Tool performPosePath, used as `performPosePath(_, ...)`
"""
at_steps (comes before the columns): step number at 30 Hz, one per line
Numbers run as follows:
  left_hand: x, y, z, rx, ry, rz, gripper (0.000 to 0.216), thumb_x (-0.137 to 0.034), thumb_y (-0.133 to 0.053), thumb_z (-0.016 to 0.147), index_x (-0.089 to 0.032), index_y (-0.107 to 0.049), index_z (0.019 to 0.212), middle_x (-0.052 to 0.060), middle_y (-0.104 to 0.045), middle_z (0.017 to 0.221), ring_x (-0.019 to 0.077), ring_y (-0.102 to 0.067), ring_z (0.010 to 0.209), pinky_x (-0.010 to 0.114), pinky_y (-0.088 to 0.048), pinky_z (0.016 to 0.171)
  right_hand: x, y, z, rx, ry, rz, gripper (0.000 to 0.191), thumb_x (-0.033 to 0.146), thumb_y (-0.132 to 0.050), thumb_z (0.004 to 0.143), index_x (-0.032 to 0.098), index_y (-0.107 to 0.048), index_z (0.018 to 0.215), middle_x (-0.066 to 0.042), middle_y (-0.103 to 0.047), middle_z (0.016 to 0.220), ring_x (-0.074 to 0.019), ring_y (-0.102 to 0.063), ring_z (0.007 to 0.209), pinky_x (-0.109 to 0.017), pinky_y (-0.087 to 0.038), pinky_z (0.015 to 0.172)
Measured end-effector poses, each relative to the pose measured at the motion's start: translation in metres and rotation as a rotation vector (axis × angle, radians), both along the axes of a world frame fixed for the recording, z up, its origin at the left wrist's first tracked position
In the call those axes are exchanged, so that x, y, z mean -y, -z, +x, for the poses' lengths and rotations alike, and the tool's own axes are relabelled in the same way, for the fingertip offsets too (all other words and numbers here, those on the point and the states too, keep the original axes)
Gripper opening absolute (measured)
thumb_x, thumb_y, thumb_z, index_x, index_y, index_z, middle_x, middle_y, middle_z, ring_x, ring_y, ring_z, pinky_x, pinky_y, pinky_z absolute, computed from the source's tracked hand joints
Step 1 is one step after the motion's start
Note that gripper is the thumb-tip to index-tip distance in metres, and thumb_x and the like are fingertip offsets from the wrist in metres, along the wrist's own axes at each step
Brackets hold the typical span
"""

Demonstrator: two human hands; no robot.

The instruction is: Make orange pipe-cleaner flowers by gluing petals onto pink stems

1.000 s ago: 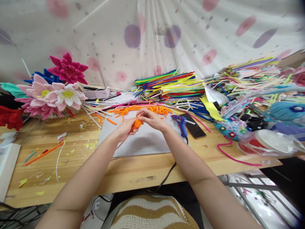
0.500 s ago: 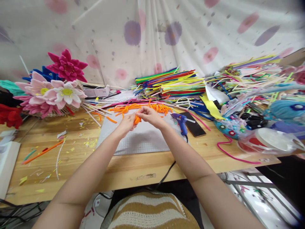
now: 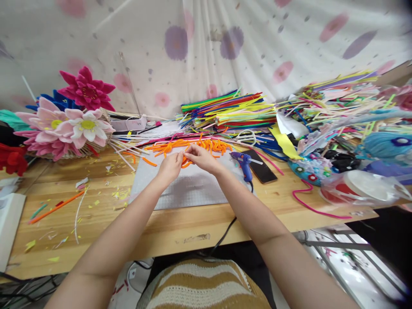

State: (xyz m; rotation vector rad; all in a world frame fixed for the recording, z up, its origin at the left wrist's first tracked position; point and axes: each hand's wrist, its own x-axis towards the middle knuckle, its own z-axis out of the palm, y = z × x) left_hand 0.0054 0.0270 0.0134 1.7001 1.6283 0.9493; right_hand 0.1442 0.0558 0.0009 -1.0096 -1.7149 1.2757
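Note:
My left hand [image 3: 171,165] and my right hand [image 3: 201,157] meet fingertip to fingertip above a grey cutting mat [image 3: 193,193]. Between them is an orange pipe cleaner piece [image 3: 186,163], pinched by the fingers of both hands and partly covered by them. More bent orange pipe cleaners [image 3: 219,146] lie in a heap along the mat's far edge, just behind my hands. A blue glue gun [image 3: 245,165] rests by the mat's right edge, its cord running toward me.
A dark phone [image 3: 262,168] and scissors [image 3: 247,137] lie to the right. Coloured pipe cleaner bundles [image 3: 231,111] are stacked at the back. Fuzzy flowers [image 3: 86,92] stand at the left. Yellow scraps [image 3: 119,194] litter the wood table [image 3: 109,223].
Both hands stay together over the mat. The fingers have shifted slightly on the orange piece, and less of it shows between them. The view has moved a little.

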Motion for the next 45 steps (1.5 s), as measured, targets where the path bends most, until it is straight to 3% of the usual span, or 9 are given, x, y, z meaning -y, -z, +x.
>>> performPosePath(4,-0.002,0.002,-0.003,0.071,-0.012,-0.007,0.032,-0.032,-0.047,0.081,-0.019,-0.048,0.052,0.001,-0.044,0.052,0.0148,-0.037,0.054,0.026,-0.020,0.055,0.001,0.002,0.003,-0.041,-0.112,0.069,0.021,0.037,-0.053,0.080,0.016,-0.049,0.079,0.003,-0.050,0.070,-0.0073,-0.046,0.062,-0.022,-0.038,0.057)
performPosePath(8,-0.005,0.009,-0.008,0.144,0.029,-0.056,0.032,-0.036,-0.048,0.081,-0.018,-0.048,0.054,0.001,-0.045,0.052,0.0131,-0.037,0.051,0.025,-0.023,0.052,0.002,0.005,0.009,-0.139,-0.269,0.066,0.033,0.039,-0.067,0.069,0.018,-0.049,0.088,0.002,-0.055,0.079,-0.0090,-0.052,0.070,-0.024,-0.043,0.064)
performPosePath(12,-0.006,0.013,-0.006,0.139,0.029,-0.084,0.033,-0.038,-0.047,0.080,-0.018,-0.049,0.054,0.000,-0.044,0.049,0.0118,-0.037,0.048,0.025,-0.024,0.048,0.001,0.008,0.011,-0.120,-0.176,0.073,0.030,0.039,-0.067,0.068,0.018,-0.050,0.081,0.003,-0.054,0.070,-0.0080,-0.049,0.061,-0.022,-0.040,0.056)
performPosePath(18,-0.002,0.004,0.000,0.177,0.017,-0.206,0.032,-0.040,-0.044,0.081,-0.016,-0.054,0.062,-0.001,-0.045,0.047,0.0098,-0.038,0.043,0.023,-0.026,0.043,0.000,0.009,0.008,-0.142,-0.112,0.068,0.033,0.046,-0.065,0.067,0.017,-0.049,0.071,0.004,-0.053,0.061,-0.0073,-0.047,0.054,-0.022,-0.038,0.051)
performPosePath(23,0.003,-0.005,-0.002,0.240,0.120,-0.280,0.038,-0.043,-0.036,0.085,-0.016,-0.052,0.064,0.001,-0.047,0.045,0.0097,-0.040,0.038,0.022,-0.028,0.039,-0.003,0.013,0.011,-0.199,-0.108,0.021,0.038,0.050,-0.066,0.065,0.017,-0.048,0.068,0.004,-0.051,0.057,-0.0069,-0.046,0.051,-0.022,-0.038,0.050)
performPosePath(29,0.005,-0.013,-0.006,0.107,0.097,-0.231,0.036,-0.038,-0.035,0.086,-0.016,-0.050,0.062,0.001,-0.048,0.046,0.0092,-0.039,0.036,0.022,-0.030,0.038,-0.003,0.016,0.006,-0.277,-0.066,-0.002,0.038,0.050,-0.068,0.063,0.017,-0.052,0.072,0.003,-0.053,0.062,-0.0071,-0.048,0.054,-0.022,-0.040,0.052)
performPosePath(37,0.004,-0.012,-0.005,0.089,0.123,-0.188,0.037,-0.038,-0.030,0.084,-0.016,-0.048,0.060,-0.001,-0.045,0.044,0.0098,-0.040,0.040,0.022,-0.030,0.042,0.002,0.015,-0.003,-0.315,0.039,0.102,0.032,0.047,-0.067,0.065,0.019,-0.059,0.077,0.003,-0.056,0.066,-0.0068,-0.047,0.055,-0.023,-0.040,0.052)
performPosePath(45,0.005,-0.012,-0.005,0.163,0.142,-0.177,0.037,-0.038,-0.033,0.084,-0.016,-0.050,0.059,-0.001,-0.045,0.045,0.0101,-0.040,0.043,0.022,-0.029,0.041,0.000,0.014,0.004,-0.332,-0.046,0.027,0.030,0.045,-0.068,0.065,0.019,-0.059,0.075,0.004,-0.054,0.062,-0.0070,-0.047,0.053,-0.023,-0.039,0.053)
